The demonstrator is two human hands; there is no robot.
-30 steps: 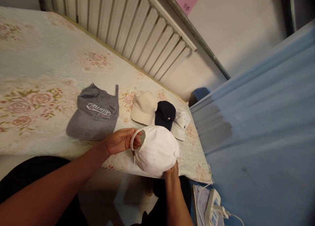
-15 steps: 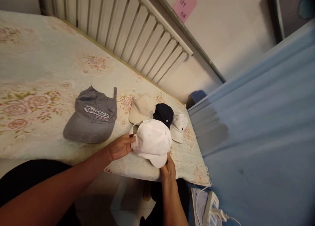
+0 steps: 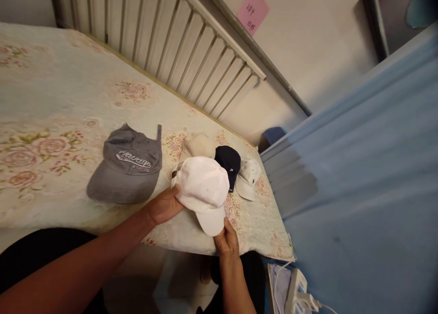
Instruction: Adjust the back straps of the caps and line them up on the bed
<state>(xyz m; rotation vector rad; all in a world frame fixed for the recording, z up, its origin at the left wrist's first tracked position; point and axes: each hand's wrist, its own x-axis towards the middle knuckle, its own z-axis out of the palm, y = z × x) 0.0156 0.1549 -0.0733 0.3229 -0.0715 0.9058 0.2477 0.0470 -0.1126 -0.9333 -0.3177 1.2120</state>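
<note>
A white baseball cap (image 3: 203, 181) is held between my two hands, its brim tilted down toward me. My left hand (image 3: 167, 206) grips the cap's back edge near the strap. At the brim's right edge, my right hand (image 3: 227, 238) is closed on it. Behind the held cap lie a beige cap (image 3: 198, 145), partly covered from view, a dark navy cap (image 3: 228, 161) and another white cap (image 3: 247, 178) with a small dark logo. A grey cap (image 3: 128, 168) with white script lettering rests to the left of my left hand.
The caps lie on a bed with a floral sheet (image 3: 61, 104). A slatted rail (image 3: 164, 40) runs along the far side. On the right hangs a blue curtain (image 3: 349, 181), with a white power strip (image 3: 297, 286) and cables below it.
The white cap has moved a little left and turned, so more of its brim shows. Both hands moved with it. The cap now covers more of the beige cap and less of the navy one.
</note>
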